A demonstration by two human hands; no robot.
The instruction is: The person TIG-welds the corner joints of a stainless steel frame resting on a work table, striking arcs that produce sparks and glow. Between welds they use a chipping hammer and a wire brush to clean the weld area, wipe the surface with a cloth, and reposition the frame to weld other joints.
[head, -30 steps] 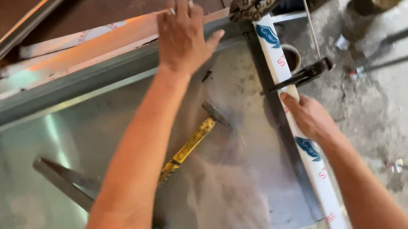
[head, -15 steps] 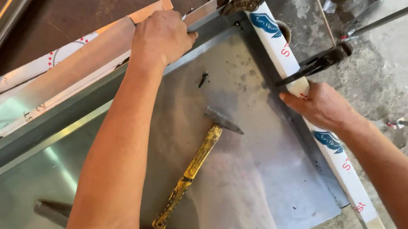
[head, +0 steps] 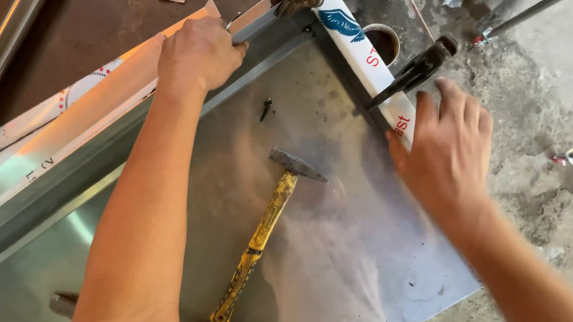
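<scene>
Head view: the metal sheet [head: 334, 253] lies flat on the tabletop, its folded edge strip [head: 270, 18] at 12 o'clock gripped by the left hand [head: 198, 55], fingers curled shut around it; the right hand [head: 447, 150], fingers spread and empty, hovers at 3 o'clock near the black clamp [head: 416, 69]; judged, seam work remains unfinished; a yellow-handled hammer [head: 264, 234] lies loose mid-sheet, obstructing.
</scene>
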